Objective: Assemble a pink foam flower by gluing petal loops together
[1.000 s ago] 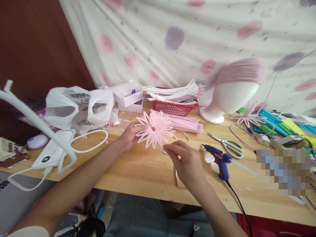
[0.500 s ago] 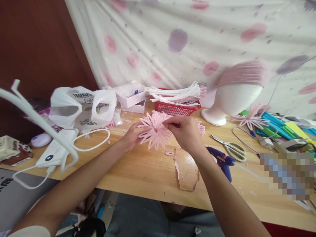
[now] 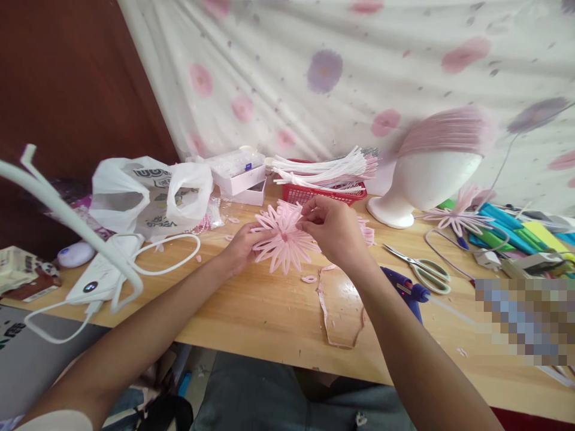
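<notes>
1. While the left grip (image 3: 242,248) pinches the pink flower (image 3: 284,238) by its left petals over the counter (image 3: 251,317), the head view shows a round bloom without a long axis.
2. The right grip (image 3: 333,232) is at its upper-right petals; whether it's closed, I cannot tell.
3. One second ago, it was lower, off them.

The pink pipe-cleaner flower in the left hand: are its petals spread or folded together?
Spread: the pink pipe-cleaner flower shows looped petals fanning outward in different directions, with the left hand holding its edge.
</notes>
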### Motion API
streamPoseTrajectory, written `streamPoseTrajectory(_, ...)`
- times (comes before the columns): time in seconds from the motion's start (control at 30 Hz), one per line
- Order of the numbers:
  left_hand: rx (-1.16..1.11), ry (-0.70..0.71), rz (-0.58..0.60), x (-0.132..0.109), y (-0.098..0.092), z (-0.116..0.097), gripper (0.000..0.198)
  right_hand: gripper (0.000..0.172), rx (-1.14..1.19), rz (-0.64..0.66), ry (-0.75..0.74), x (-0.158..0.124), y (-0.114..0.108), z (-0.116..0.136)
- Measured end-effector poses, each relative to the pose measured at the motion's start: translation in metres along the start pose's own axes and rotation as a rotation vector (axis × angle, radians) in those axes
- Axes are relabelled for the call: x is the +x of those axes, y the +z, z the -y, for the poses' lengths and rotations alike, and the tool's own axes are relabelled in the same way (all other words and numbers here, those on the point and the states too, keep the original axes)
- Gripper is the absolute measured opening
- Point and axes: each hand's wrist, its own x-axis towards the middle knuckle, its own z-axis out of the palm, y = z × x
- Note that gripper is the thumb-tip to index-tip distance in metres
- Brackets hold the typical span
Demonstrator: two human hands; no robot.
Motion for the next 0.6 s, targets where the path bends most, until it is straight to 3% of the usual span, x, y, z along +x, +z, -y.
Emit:
streamPoseTrajectory(0.2, -0.007, -0.017, -0.002, -0.0003, -0.0001, -0.0001, 0.033, 0.017, -0.073, 0.054, 0.023, 0.0045, -0.0023, 0.0035)
streamPoseTrajectory(0.6, -0.024, -0.031, 0.002, 0.0002, 0.0000, -0.0001, 0.034, 0.018, -0.183, -0.042, -0.059, 0.0082, 0.0057, -0.0035)
